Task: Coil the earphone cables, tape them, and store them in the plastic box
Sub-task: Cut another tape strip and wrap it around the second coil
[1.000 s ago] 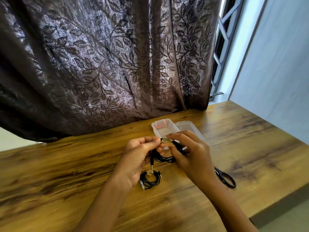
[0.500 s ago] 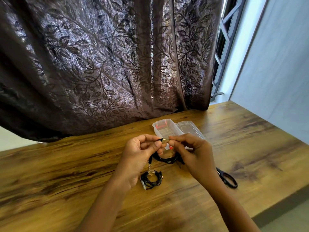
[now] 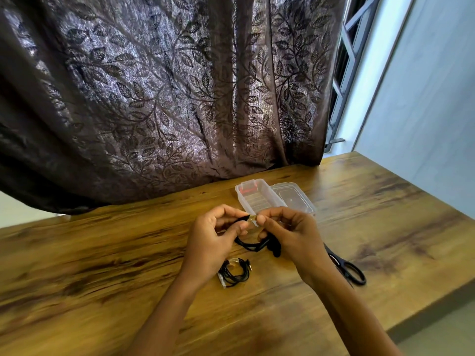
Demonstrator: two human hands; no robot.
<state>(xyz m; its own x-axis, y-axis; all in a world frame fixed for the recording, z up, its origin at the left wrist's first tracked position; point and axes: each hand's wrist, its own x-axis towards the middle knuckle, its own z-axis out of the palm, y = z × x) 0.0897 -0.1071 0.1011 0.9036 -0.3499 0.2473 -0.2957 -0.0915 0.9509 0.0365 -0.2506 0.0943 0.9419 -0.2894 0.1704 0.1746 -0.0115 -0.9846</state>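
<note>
You slid right hand (image 3: 290,235) off black coiled earphone cable (image 3: 253,246); it pinched small yellowish tape piece (image 3: 252,217), left hand (image 3: 213,242) pinched coil top. Taping likely underway; coil hung before open clear plastic box (image 3: 259,199), unstored.

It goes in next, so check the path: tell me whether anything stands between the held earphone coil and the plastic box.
Nothing visible does. The left hand and right hand hold the earphone coil just before the open plastic box; scissors and the second coil lie aside, nearer the person.
</note>
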